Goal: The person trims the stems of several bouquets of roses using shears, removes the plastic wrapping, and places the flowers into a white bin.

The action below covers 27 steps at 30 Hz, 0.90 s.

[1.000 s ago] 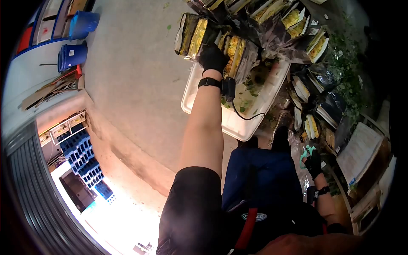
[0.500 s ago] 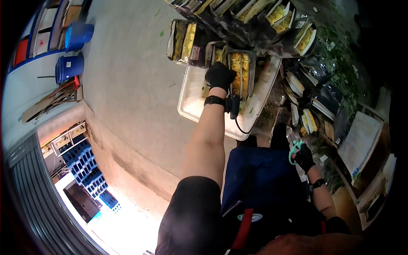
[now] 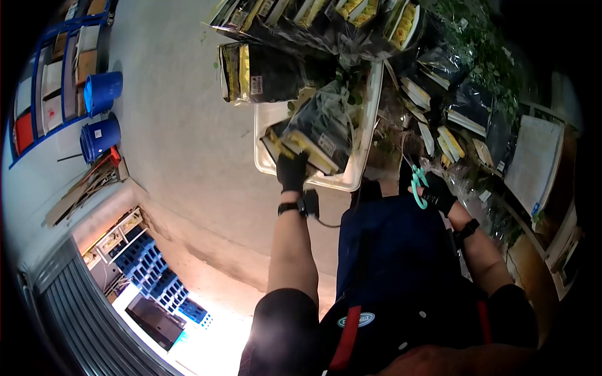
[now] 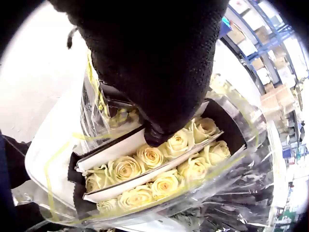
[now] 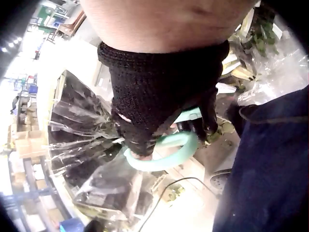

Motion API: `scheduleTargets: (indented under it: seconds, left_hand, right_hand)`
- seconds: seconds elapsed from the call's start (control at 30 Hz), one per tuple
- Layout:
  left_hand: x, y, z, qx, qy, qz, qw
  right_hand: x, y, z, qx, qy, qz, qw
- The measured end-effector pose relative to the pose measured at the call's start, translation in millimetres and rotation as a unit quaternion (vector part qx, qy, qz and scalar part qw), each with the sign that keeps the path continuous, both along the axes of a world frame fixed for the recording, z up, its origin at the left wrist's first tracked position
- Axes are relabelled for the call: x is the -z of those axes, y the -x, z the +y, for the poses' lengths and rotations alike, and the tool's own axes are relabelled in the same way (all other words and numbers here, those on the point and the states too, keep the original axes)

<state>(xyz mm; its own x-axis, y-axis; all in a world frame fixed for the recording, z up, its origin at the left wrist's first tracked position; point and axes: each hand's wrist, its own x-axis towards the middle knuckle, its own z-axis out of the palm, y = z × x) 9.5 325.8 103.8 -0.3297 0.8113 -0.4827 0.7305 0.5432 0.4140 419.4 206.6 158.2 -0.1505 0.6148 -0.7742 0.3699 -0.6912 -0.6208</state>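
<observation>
Wrapped bundles (image 3: 271,75) crowd the white tray's (image 3: 256,144) far side. My left fingers (image 3: 295,166) pinch a rose bundle (image 3: 320,125), grip half hidden; right fingers (image 3: 433,188) hold scissors (image 3: 418,199), far end unclear.

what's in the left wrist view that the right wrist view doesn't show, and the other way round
Only the left wrist view: the left hand at two rows of pale-yellow roses with white card alongside.

Only the right wrist view: the right hand holding a green ring-handled tool, plus a thin dark cable.

Both: a black-gloved hand, clear plastic wrapping, cardboard boxes and blue-framed shelving.
</observation>
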Motion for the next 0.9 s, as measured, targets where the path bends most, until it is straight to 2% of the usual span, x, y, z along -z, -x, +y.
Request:
scheduleTargets:
  seconds: [0.03, 0.07, 0.1, 0.17, 0.2, 0.27, 0.3, 0.33, 0.4, 0.47, 0.5, 0.53, 0.6, 0.7, 0.73, 0.8, 0.87, 0.9]
  left_hand:
    - [-8.6, 3.9, -17.6, -0.013, -0.001, 0.0, 1.0]
    - [-22.9, 1.4, -34.3, -0.026, -0.041, -0.04, 0.998]
    - [-12.3, 14.1, -61.8, -0.05, -0.091, -0.072, 0.992]
    - [-40.9, 21.3, -97.7, -0.136, -0.052, -0.136, 0.98]
    - [-52.0, 28.9, -117.2, -0.187, -0.018, -0.146, 0.971]
    - [-73.4, 41.7, -159.6, -0.282, 0.033, -0.159, 0.946]
    - [-81.8, 50.1, -184.2, -0.263, 0.018, -0.184, 0.947]
    - [-77.8, 65.3, -217.9, -0.154, -0.004, -0.159, 0.975]
    - [-80.9, 79.3, -270.1, -0.03, 0.009, -0.098, 0.995]
    - [-80.2, 81.7, -309.3, -0.161, 0.092, -0.132, 0.974]
    - [-80.1, 82.0, -326.2, -0.216, 0.131, -0.142, 0.957]
    - [-77.5, 82.2, -344.6, -0.236, 0.146, -0.143, 0.95]
    - [-73.7, 83.6, -370.4, -0.307, 0.169, -0.185, 0.918]
    - [-63.8, 89.2, -401.5, -0.382, 0.175, -0.24, 0.875]
    - [-60.1, 91.0, -409.6, -0.399, 0.175, -0.254, 0.864]
    - [-53.8, 93.7, -424.7, -0.433, 0.176, -0.283, 0.838]
    - [-46.2, 92.1, -436.6, -0.456, 0.173, -0.309, 0.816]
    - [-43.6, 93.1, -440.8, -0.466, 0.171, -0.32, 0.807]
  right_hand:
    - [-9.0, 6.1, 12.0, -0.017, -0.006, 0.001, 1.0]
    - [-14.9, 11.2, 18.5, 0.036, 0.034, 0.032, 0.998]
    - [-11.5, 13.8, 21.1, 0.005, 0.048, 0.033, 0.998]
    - [11.5, 19.2, 18.2, -0.013, 0.034, 0.133, 0.99]
    - [21.3, 25.6, 7.0, 0.092, 0.105, 0.258, 0.956]
    - [69.6, 42.3, -19.1, 0.155, 0.185, 0.411, 0.879]
    - [71.5, 55.6, -20.7, 0.182, 0.233, 0.467, 0.833]
    - [64.6, 74.9, -18.1, 0.2, 0.277, 0.519, 0.783]
    - [65.6, 117.9, -15.7, 0.213, 0.337, 0.596, 0.697]
    - [90.9, 167.7, -20.9, 0.202, 0.353, 0.7, 0.587]
    - [93.2, 185.5, -23.4, 0.209, 0.37, 0.695, 0.581]
    - [97.6, 199.6, -23.4, 0.213, 0.385, 0.676, 0.591]
    - [106.4, 225.8, -22.2, 0.219, 0.406, 0.599, 0.655]
    - [121.1, 269.8, -19.7, 0.173, 0.347, 0.452, 0.803]
    - [125.8, 282.7, -19.0, 0.155, 0.334, 0.409, 0.835]
    - [155.9, 295.6, -16.8, 0.078, 0.442, 0.383, 0.807]
    - [105.1, 318.2, 12.5, 0.016, 0.369, 0.233, 0.9]
    - [99.5, 327.2, 11.7, 0.024, 0.349, 0.209, 0.913]
